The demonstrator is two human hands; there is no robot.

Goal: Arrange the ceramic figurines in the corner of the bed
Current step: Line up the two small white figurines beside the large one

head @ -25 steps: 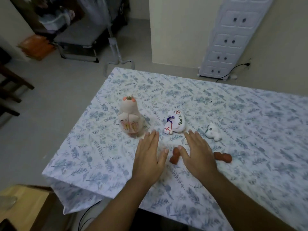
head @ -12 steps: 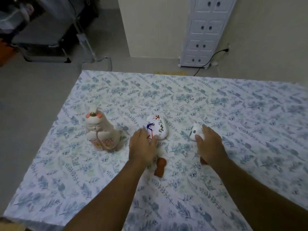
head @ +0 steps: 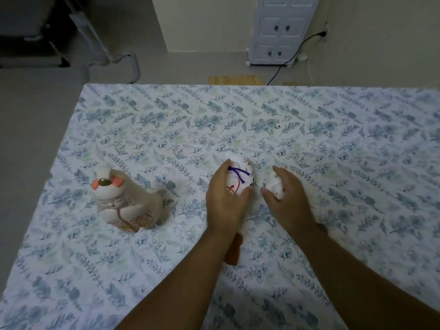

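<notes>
The bed (head: 333, 120) had the tall cat figurine (head: 128, 201) standing near its left corner. The left hand (head: 226, 201) had its fingers wrapped round the painted oval figurine (head: 239, 178), and the right hand (head: 289, 198) gripped the small white figurine (head: 275, 186). I'd lift both straight up, no dragging, and set them gently beside the cat.

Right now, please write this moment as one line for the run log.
phase: grasping | left hand: closed on painted white figurine | right hand: closed on small white figurine | cat figurine: upright, untouched | brown figurine: on bedsheet
</notes>
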